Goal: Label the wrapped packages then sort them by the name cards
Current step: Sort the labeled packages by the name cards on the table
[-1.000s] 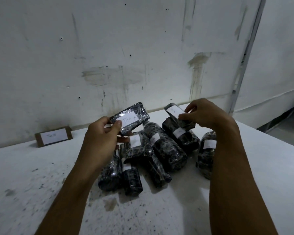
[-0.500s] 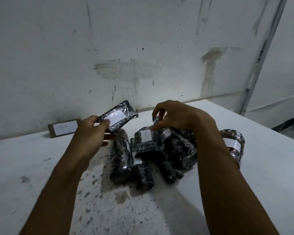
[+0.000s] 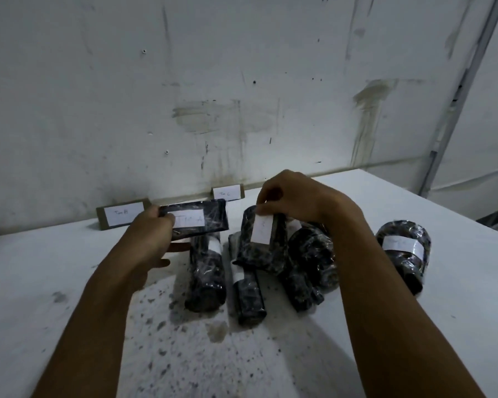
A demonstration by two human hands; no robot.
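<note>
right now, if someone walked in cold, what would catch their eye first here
Probably the heap of dark wrapped packages with white labels, mid-table. Next, the two hands above it: the left hand holds up a flat package, and the right hand pinches the top of an upright package. Behind, against the stained wall, stand two name cards.

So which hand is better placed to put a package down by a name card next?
Probably the left hand: it already holds the flat package clear of the pile, close to the near card. The right hand only pinches a package resting on the pile.
</note>
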